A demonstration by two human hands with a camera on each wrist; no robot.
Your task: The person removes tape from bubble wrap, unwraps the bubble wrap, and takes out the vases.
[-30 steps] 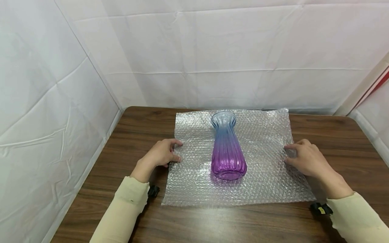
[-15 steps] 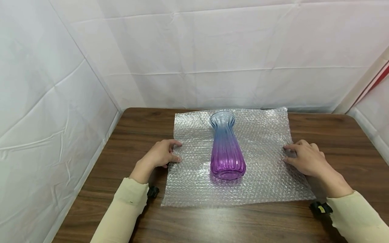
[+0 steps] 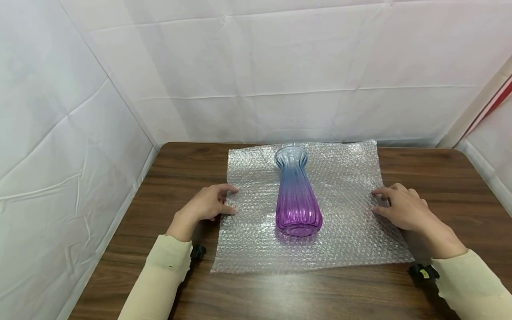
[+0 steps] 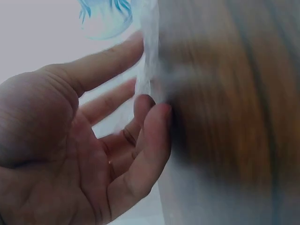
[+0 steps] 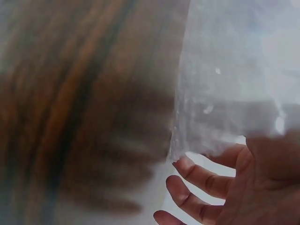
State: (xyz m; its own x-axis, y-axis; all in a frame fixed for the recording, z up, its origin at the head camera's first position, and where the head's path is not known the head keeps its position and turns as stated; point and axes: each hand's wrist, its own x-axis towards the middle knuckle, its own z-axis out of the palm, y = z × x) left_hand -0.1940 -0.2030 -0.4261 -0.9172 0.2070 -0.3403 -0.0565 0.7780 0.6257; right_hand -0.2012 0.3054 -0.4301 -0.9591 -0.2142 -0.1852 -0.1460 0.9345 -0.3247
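Note:
A ribbed glass vase (image 3: 298,195), blue at its flared mouth and purple at its base, lies on its side with the mouth pointing away from me. Under it spreads a sheet of clear bubble wrap (image 3: 256,249). My left hand (image 3: 206,204) rests at the sheet's left edge, thumb and index finger apart with their tips on the wrap. In the left wrist view the other fingers bend loosely beside that edge. Opposite, my right hand (image 3: 406,209) touches the right edge with thumb and fingers spread. The right wrist view shows the wrap's edge (image 5: 180,108) at the fingertips.
The brown wooden table (image 3: 280,295) extends around the sheet on both sides and in front. White cloth walls (image 3: 280,53) stand behind the table and to its left. Black wrist cameras sit under both sleeves.
The head view has shifted slightly. Both hands keep their places at the wrap's edges, and the vase lies as before.

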